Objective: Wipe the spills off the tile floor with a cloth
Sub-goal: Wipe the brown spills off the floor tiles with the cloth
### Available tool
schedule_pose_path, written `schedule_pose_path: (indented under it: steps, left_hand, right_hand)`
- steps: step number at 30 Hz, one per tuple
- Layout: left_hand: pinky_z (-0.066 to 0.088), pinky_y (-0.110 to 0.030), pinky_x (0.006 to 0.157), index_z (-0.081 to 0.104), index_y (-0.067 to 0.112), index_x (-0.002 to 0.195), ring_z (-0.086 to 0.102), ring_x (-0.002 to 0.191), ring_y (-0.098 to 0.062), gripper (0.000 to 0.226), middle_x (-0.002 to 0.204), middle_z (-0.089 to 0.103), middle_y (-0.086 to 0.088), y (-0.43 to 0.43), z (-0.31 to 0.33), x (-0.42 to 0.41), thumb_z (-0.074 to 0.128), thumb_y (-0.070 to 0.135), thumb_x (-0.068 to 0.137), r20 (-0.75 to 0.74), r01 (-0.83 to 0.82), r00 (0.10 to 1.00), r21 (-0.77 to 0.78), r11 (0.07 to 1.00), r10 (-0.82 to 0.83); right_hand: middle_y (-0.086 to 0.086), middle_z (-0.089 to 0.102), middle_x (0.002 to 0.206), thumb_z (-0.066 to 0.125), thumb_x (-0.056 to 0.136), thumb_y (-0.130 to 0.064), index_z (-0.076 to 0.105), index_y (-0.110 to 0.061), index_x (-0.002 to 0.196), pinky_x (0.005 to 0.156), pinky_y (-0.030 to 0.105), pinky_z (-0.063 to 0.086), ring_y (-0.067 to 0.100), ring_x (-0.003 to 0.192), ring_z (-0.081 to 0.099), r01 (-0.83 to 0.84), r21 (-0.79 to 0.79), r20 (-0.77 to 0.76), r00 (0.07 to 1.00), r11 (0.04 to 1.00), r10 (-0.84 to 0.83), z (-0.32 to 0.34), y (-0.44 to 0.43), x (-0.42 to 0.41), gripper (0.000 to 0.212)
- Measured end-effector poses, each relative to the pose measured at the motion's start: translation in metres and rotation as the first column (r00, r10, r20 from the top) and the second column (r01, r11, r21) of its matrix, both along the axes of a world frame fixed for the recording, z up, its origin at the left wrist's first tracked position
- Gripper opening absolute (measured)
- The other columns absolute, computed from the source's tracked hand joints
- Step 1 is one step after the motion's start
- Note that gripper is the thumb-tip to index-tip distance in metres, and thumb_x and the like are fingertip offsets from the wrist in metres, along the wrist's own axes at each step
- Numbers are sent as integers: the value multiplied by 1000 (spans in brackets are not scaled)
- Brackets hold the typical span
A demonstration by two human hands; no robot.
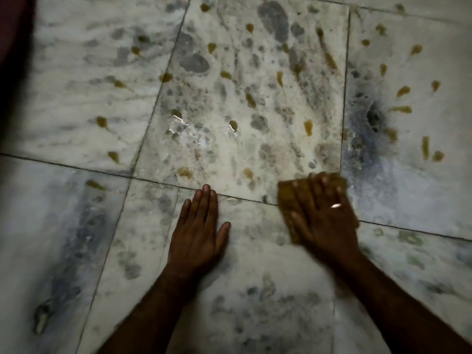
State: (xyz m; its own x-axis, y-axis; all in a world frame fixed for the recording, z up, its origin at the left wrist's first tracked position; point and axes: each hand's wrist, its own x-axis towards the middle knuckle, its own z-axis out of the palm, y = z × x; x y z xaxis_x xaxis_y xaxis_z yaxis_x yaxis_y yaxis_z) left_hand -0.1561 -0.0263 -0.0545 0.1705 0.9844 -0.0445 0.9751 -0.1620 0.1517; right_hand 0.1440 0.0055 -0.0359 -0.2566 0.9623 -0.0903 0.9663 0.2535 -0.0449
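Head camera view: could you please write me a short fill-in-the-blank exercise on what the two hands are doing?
1. The right hand presses a ____ onto the tile floor.
2. The left hand lies flat on the floor and holds ____.
3. The cloth is nearly the same yellow-brown as the ____ dotted over the tiles.
Missing words: cloth; nothing; spills.

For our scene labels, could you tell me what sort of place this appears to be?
Probably an indoor room, perhaps in a home, though little else shows. The signs: a veined, marble-like tile floor with dark joints, yellow-brown spills scattered across it, and a right hand pressing a cloth while the left hand rests flat.
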Motion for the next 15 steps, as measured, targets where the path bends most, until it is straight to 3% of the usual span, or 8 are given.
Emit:
schedule_pose_path:
  steps: [3, 5, 8, 11, 15]
  left_hand:
    - [9, -40, 127, 21, 5, 159, 15, 156, -23, 73, 168, 16, -13, -7, -1, -8, 34, 49, 102, -1, -16, 1000, -6, 1000, 16]
    - [8, -39, 128, 18, 6, 159, 13, 156, -22, 74, 168, 14, -13, -9, -2, -9, 35, 49, 101, -2, -26, 1000, -8, 1000, 26]
    - [9, -40, 128, 19, 6, 159, 14, 156, -23, 75, 168, 15, -13, -7, -2, -9, 36, 50, 101, -6, -31, 999, -6, 999, 31]
    - [15, -44, 127, 22, 4, 158, 16, 156, -25, 74, 167, 18, -14, -8, -4, -10, 38, 49, 102, -8, -50, 999, 12, 999, 50]
    - [17, -45, 126, 23, 5, 158, 15, 156, -24, 72, 167, 19, -13, -12, -5, -23, 37, 48, 102, -26, -53, 998, 18, 998, 53]
  right_hand:
    - [19, 22, 170, 22, 102, -56, 22, -24, 164, 126, 61, 14, 39, 158, 15, 250, -17, -37, 967, 968, -250, -3, 52, 1, 70]
    - [21, 21, 170, 18, 102, -57, 20, -24, 165, 126, 62, 13, 41, 158, 14, 307, -19, -60, 950, 952, -308, -3, 87, -21, 71]
    - [23, 19, 170, 22, 104, -55, 20, -23, 165, 126, 62, 11, 43, 158, 12, 161, 26, -76, 984, 987, -159, -4, 103, -79, 68]
    - [16, 18, 172, 30, 105, -56, 23, -28, 164, 128, 57, 8, 37, 160, 11, -54, 37, -105, 993, 998, 58, -6, 66, -128, 66]
    - [12, 24, 171, 36, 105, -55, 30, -29, 162, 125, 58, 24, 32, 159, 19, -245, 62, -72, 966, 967, 249, -8, 5, -100, 63]
